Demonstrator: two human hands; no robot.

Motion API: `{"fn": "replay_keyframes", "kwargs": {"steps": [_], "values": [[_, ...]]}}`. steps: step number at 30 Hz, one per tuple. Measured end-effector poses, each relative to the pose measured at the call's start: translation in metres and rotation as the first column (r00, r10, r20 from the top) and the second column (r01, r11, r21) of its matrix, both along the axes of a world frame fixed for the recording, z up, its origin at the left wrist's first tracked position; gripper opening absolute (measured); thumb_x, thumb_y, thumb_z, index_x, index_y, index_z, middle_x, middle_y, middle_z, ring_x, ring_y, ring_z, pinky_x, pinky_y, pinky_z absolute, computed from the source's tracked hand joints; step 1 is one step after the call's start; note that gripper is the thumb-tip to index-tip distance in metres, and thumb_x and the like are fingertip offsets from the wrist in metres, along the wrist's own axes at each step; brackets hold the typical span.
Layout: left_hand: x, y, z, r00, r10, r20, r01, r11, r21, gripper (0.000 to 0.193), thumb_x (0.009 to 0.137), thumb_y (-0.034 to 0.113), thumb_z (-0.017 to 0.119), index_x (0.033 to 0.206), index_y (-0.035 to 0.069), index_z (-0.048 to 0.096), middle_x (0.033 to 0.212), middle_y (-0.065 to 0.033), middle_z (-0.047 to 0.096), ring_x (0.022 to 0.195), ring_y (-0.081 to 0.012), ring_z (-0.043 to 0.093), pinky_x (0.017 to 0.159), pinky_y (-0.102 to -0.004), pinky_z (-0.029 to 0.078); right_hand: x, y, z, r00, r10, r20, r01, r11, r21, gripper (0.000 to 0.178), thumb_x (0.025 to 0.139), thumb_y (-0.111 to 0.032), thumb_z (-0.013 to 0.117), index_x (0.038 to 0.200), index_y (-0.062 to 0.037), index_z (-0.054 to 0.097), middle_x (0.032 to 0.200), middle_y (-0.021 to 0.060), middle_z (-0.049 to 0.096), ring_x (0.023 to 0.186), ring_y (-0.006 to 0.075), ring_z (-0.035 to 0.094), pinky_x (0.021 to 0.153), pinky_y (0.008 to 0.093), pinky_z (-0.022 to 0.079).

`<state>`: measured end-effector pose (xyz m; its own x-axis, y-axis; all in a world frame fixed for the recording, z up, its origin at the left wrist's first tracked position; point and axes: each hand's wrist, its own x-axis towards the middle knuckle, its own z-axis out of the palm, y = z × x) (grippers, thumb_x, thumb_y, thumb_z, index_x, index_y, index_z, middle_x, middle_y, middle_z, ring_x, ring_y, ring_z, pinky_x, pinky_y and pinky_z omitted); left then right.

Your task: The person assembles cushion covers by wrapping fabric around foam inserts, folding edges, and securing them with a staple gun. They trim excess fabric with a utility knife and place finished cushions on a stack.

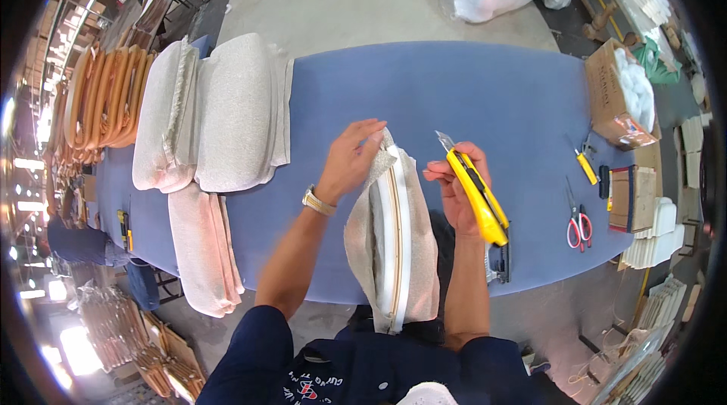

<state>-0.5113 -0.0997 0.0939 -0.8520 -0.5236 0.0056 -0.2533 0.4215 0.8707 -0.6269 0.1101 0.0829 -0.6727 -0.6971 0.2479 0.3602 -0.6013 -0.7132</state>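
A beige fabric cover [425, 253] stands on edge in front of my body, at the table's near edge. Along its upper side runs a white zipper strip [404, 231] with a brass-coloured line down the middle. At the far end of the cover, my left hand [350, 159] pinches the fabric tip between thumb and fingers. To the right, my right hand [463, 197] grips a yellow utility knife [485, 212]. Its blade points away from me and to the left, apart from the cover.
Grey-beige cushions [238, 113] and folded fabric pieces [201, 246] lie on the blue table [454, 79]'s left side. Red-handled scissors [579, 229], another yellow knife [586, 167] and a cardboard box [609, 94] are at right. A person [79, 242] is at far left.
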Motion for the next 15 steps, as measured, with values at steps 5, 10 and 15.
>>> {"fn": "replay_keyframes", "kwargs": {"steps": [5,10,15], "values": [[-0.005,0.044,0.009,0.98,0.192,-0.053,-0.199,0.916,-0.348,0.034,0.094,0.016,0.07,0.126,0.004,0.065,0.138,-0.0151,0.063,0.12,-0.0253,0.065,0.084,-0.0364,0.059,0.013,-0.016,-0.006,0.969,-0.166,-0.181,0.18,0.981,0.067,0.068,0.094,-0.041,0.073,0.138,0.0015,0.043,0.102,0.0167,0.068,0.094,0.0223,0.067,0.089,0.0348,0.053],[-0.008,0.04,-0.011,0.948,0.275,-0.158,-0.309,0.91,-0.277,0.026,0.093,0.013,0.07,0.115,0.003,0.063,0.13,-0.0209,0.066,0.111,-0.0381,0.068,0.091,-0.0419,0.057,0.019,-0.037,0.018,0.965,-0.259,-0.044,0.261,0.936,0.236,0.054,0.099,-0.034,0.066,0.135,0.0007,0.045,0.09,0.0112,0.066,0.079,0.0136,0.061,0.075,0.0298,0.051],[-0.012,0.038,-0.004,0.943,0.313,-0.112,-0.325,0.939,-0.114,0.021,0.091,0.011,0.072,0.107,0.003,0.062,0.127,-0.0198,0.068,0.105,-0.0352,0.071,0.081,-0.0382,0.059,0.019,-0.054,0.006,0.955,-0.255,-0.152,0.296,0.858,0.419,0.037,0.101,-0.016,0.062,0.133,-0.0006,0.05,0.085,0.0066,0.065,0.069,0.0075,0.056,0.06,0.0229,0.047]]}}
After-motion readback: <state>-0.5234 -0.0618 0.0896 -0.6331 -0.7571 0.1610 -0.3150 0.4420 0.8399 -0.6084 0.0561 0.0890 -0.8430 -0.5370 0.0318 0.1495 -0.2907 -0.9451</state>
